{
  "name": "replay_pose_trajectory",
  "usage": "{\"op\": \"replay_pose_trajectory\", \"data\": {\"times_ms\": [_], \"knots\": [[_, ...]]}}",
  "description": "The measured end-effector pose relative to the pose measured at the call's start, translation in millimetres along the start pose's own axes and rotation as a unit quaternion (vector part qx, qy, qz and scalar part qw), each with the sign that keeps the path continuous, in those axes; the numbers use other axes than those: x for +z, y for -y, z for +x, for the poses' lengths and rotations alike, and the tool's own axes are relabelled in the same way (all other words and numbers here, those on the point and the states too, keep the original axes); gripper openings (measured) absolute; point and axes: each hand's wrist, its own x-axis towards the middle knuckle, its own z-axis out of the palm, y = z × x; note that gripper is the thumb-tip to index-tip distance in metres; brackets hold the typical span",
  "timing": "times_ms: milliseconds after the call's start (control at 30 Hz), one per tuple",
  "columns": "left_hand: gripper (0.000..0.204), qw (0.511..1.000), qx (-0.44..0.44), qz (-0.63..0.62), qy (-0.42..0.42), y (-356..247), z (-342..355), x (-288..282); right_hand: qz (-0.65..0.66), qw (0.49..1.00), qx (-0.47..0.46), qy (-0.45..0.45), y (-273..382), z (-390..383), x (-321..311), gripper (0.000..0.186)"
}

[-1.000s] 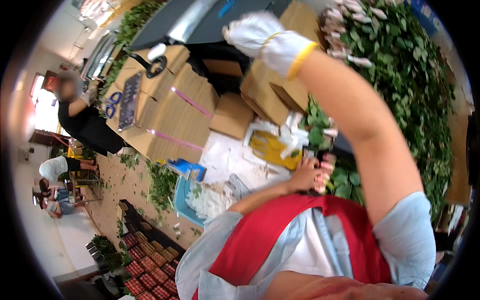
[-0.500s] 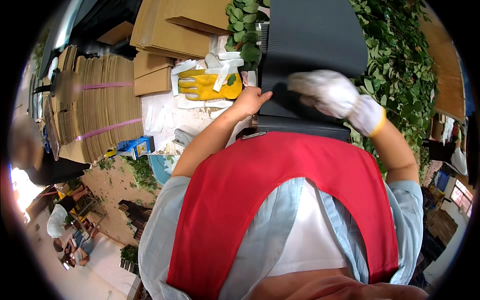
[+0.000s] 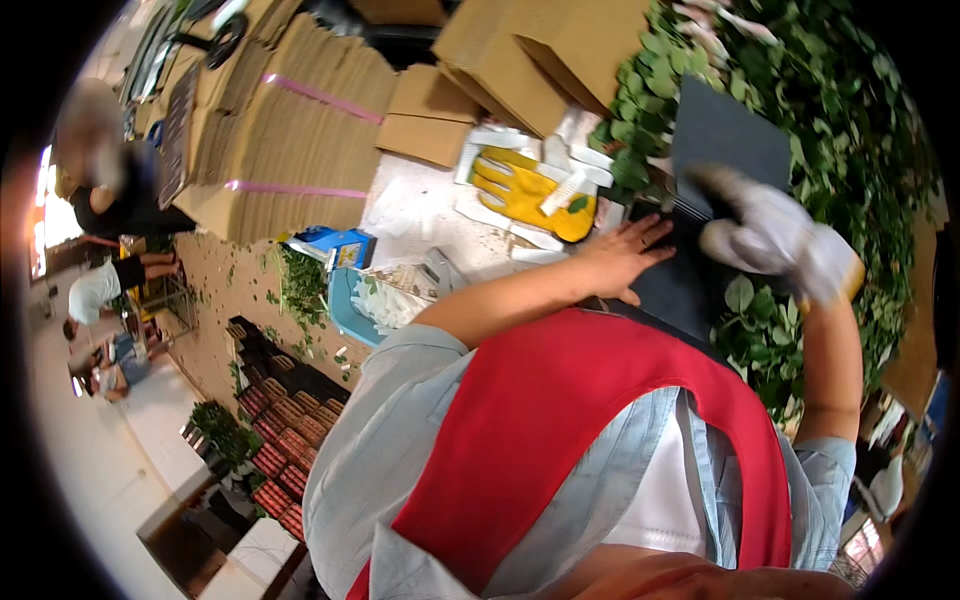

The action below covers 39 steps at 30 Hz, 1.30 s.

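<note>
A dark grey-black sheet (image 3: 735, 135), ribbed and apparently folded across, lies in front of me among leafy stems. My bare left hand (image 3: 628, 258), a ring on one finger, rests on the sheet's near part with its fingers spread. My right hand (image 3: 765, 228) wears a white glove with a yellow cuff edge. It is at the right side of the sheet, over the fold, and smeared by motion, so its grip is unclear. Left of the sheet, a yellow and white work glove (image 3: 520, 190) lies on the worktop with white strips on and around it.
Green leafy stems (image 3: 850, 180) are heaped along the right. Cardboard boxes (image 3: 430, 125) and strapped stacks of flat cardboard (image 3: 300, 140) stand to the left. A blue box (image 3: 340, 245), a stapler (image 3: 440, 270) and a light-blue bin (image 3: 350, 310) are nearer. Another person (image 3: 110, 180) is at far left.
The view has turned, shifting the scene. My left hand has gone from gripping the sheet's left edge to lying spread on it. The sheet's far part now looks shorter; my right hand remains blurred.
</note>
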Motion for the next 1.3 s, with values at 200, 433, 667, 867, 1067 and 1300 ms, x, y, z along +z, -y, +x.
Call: {"op": "replay_pose_trajectory", "data": {"times_ms": [200, 433, 667, 867, 1067, 1300], "knots": [[0.103, 0.995, -0.004, -0.083, -0.047, 4, -6, 13, 0.167, 0.984, -0.067, -0.013, 135, 183, 39, 0.058], [0.063, 0.81, 0.001, -0.578, -0.096, 11, -17, 36, -0.21, 0.93, -0.111, -0.28, 119, 324, 191, 0.015], [0.064, 0.998, -0.03, -0.052, 0.022, 20, 2, 23, 0.064, 0.976, -0.094, -0.183, 121, 62, 43, 0.018], [0.077, 0.998, -0.008, -0.046, -0.034, -4, 3, 7, 0.458, 0.742, 0.467, 0.147, 16, -109, 47, 0.023], [0.055, 0.997, 0.013, -0.051, -0.063, 11, 7, 19, 0.509, 0.757, 0.408, 0.048, -9, -57, 143, 0.019], [0.02, 0.93, -0.157, -0.152, -0.295, 23, -52, 7, 0.501, 0.773, 0.386, 0.041, -17, -53, 153, 0.027]]}}
